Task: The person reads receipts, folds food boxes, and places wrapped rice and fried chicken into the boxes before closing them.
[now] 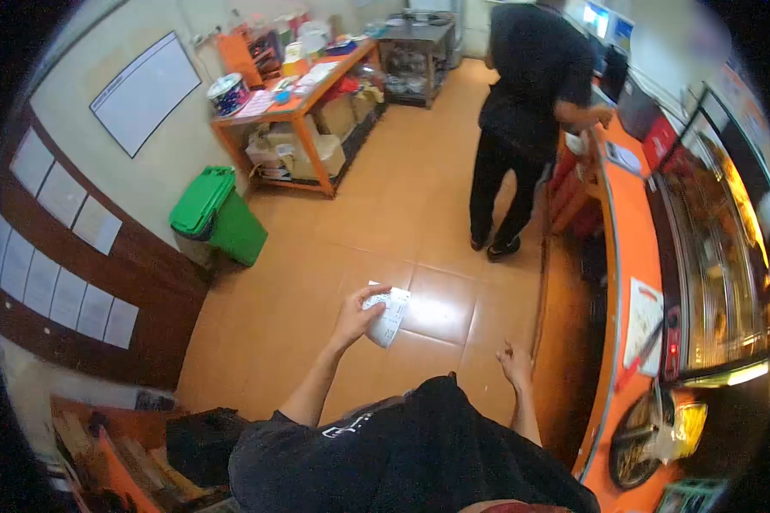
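Note:
A white printed paper receipt [390, 323] is pinched between the thumb and fingers of my left hand [359, 315], held out over the tiled floor. Small dark print shows on it, too small to read. My right hand [514, 365] hangs lower on the right, away from the receipt, its fingers apart and loosely bent with nothing in them. The orange counter [633, 248] is the nearest thing on that side; my right hand does not touch it.
Ahead on the right, a person in black [535, 103] stands at the counter. A glass display case [719, 265], a cutting board [643, 329] and a red-handled knife [637, 363] are on the right. At left are a green bin [222, 218] and a loaded orange table [304, 107].

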